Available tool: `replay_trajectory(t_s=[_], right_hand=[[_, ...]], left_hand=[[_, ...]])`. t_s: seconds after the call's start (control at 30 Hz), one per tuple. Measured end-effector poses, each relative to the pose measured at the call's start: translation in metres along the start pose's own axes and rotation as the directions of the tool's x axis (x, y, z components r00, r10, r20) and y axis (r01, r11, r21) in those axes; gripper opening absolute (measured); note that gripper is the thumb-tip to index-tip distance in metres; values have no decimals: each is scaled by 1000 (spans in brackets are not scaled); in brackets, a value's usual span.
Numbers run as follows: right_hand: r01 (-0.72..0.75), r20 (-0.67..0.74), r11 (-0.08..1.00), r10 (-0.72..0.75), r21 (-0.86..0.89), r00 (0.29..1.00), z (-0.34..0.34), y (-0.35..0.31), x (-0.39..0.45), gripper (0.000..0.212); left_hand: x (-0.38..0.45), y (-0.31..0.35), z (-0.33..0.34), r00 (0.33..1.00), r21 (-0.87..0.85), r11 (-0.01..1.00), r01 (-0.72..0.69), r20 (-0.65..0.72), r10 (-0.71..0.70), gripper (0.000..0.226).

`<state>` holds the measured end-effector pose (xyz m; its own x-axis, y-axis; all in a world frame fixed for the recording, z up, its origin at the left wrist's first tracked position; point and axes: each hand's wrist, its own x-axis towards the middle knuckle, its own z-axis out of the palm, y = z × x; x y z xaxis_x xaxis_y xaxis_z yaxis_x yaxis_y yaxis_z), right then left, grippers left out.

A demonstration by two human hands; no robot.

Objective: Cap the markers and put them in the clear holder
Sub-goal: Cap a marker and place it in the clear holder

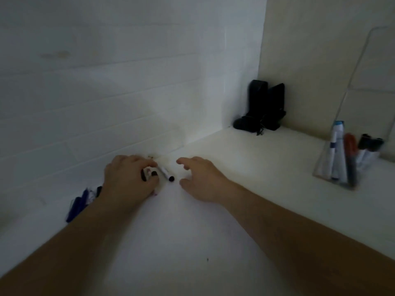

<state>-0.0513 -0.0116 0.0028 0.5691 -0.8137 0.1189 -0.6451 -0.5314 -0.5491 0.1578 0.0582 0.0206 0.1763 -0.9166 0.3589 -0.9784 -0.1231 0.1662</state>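
Observation:
My left hand (128, 180) rests on the white counter near the wall, fingers curled over a small black cap or marker end (149, 175). Just right of it lies a white marker with a black end (166, 174), flat on the counter. My right hand (201, 180) hovers beside that marker, fingers spread, holding nothing. Blue markers (79, 204) lie on the counter left of my left wrist, partly hidden by my forearm. The clear holder (339, 165) stands at the far right with several capped markers upright in it, white, red and black.
A tiled white wall (106, 92) runs close behind my hands. A black device (263, 107) stands in the back corner of the counter. A clear panel (367, 82) leans against the right wall behind the holder.

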Motion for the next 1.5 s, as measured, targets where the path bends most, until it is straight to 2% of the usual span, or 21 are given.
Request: replay_trajectory(t_s=[0.17,0.27,0.33,0.43,0.6,0.67,0.73,0.77,0.83,0.9,0.97,1.07,1.2,1.37,1.5], right_hand=[[59,54,987,-51,-147,997,26,-22,23,49],[94,45,972,-86,-217,995,26,-20,27,60],[90,27,956,-86,-278,996,21,-17,25,54],[23,-69,936,-51,-351,996,1,-9,7,25],[-102,-127,876,47,-472,991,-37,23,-26,35],[-176,-176,884,108,-432,978,-48,36,-39,31],[-242,-220,944,192,-226,956,-54,45,-51,22],[-249,-230,966,226,-75,947,-55,49,-55,17],[-230,-257,962,261,145,931,-56,52,-55,16],[-195,-312,958,255,211,915,-55,55,-52,20],[-149,-355,967,216,206,909,-52,55,-51,26],[-109,-329,965,186,238,926,-48,59,-50,23],[-50,-296,944,152,326,943,-48,57,-50,12],[9,-300,947,93,322,949,-50,47,-53,14],[110,-369,952,3,285,930,-53,35,-57,16]], left_hand=[[-10,-3,12,1000,103,995,-9,0,9,38],[-9,0,16,997,178,983,-45,-54,56,39],[-7,4,16,992,208,975,-75,-86,95,36],[-5,9,18,986,244,963,-116,-89,141,28],[-4,12,17,978,329,932,-154,-85,191,22],[-3,18,15,979,358,923,-140,-89,183,25],[-3,29,11,975,298,946,-127,-136,174,23],[-3,37,9,972,196,973,-123,-172,157,22],[-7,60,2,978,-185,978,-94,-204,55,20],[-11,83,2,985,-563,826,8,-137,-103,17],[-13,98,12,974,-778,606,164,31,-223,13],[-9,99,28,936,-906,283,316,248,-251,17],[-10,91,31,939,-946,-45,320,323,-116,22],[-7,84,32,948,-929,-210,305,317,-25,37],[-7,83,33,949,-932,-199,303,314,-26,38]])
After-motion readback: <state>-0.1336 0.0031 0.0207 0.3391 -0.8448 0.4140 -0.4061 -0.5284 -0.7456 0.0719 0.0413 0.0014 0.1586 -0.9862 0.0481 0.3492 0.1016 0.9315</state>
